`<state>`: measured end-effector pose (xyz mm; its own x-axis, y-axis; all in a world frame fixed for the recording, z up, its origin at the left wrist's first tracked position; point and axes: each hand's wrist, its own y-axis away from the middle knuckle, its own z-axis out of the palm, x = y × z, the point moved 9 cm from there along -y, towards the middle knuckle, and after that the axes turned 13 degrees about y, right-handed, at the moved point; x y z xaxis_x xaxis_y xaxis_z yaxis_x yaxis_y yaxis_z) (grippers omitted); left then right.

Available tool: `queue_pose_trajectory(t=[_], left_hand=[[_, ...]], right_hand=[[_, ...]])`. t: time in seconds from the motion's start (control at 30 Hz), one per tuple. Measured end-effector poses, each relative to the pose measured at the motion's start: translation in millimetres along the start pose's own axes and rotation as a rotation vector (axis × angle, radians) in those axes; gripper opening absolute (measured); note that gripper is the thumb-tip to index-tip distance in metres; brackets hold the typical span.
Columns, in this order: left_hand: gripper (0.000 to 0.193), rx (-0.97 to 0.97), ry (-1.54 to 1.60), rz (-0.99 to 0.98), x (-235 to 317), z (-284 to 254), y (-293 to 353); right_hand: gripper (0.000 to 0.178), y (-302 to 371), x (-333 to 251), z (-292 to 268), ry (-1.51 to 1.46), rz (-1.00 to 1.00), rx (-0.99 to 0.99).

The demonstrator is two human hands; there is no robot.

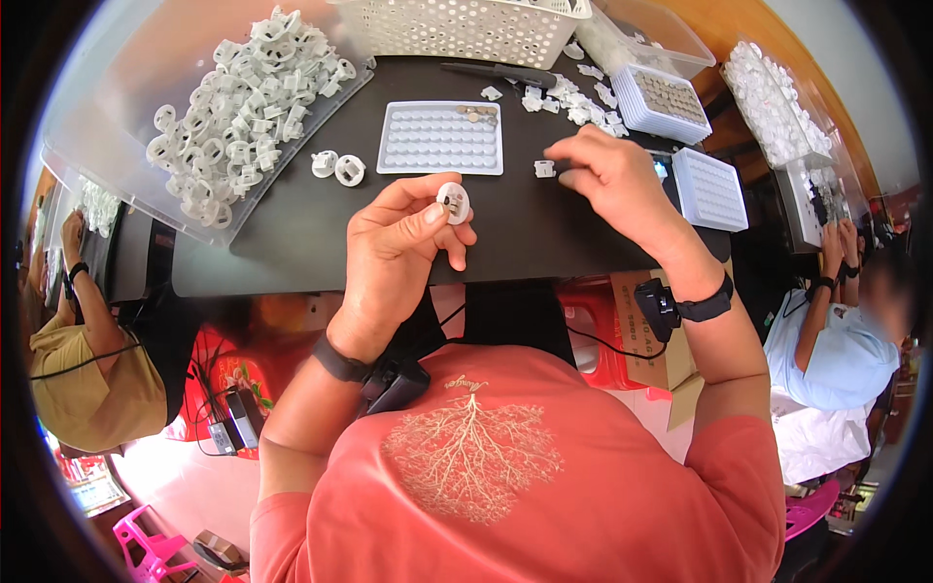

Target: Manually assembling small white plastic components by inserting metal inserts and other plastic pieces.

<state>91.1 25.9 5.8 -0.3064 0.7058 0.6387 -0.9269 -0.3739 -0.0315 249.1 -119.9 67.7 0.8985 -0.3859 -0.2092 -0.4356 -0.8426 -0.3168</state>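
Observation:
Between the thumb and fingers of my left hand [398,228] is a round white plastic part [454,203] with small metal-looking pieces in its middle. My right hand [617,180] is over the table to the right, its thumb and forefinger apart beside a small white plastic piece [544,169]. Whether the fingers touch that piece is hard to tell. Two more round white parts [336,167] lie left of my left hand. A pale tray with rows of shallow pockets [439,167] lies ahead, several small grey-brown pieces [476,114] at its far right corner.
A clear bin [117,146] of white ring-shaped parts stands left. Behind are a white perforated basket [457,34], a dark pen-like tool [501,74] and scattered white pieces [583,107]. Stacked trays [712,189] stand right. Other people work at both sides.

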Motion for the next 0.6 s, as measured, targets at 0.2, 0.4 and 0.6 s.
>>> queue_pose_trajectory(t=[0.2,0.4,0.6], left_hand=[[0.038,-0.008,-0.022,0.022,1,0,0],[0.031,0.010,0.008,0.023,2,2,3],[0.039,-0.006,-0.030,0.032,3,0,3]], right_hand=[[0.008,4,-6,2,0.121,0.103,0.120],[0.010,12,-29,15,0.442,0.057,0.229],[0.012,13,-25,11,0.273,0.041,0.307]])
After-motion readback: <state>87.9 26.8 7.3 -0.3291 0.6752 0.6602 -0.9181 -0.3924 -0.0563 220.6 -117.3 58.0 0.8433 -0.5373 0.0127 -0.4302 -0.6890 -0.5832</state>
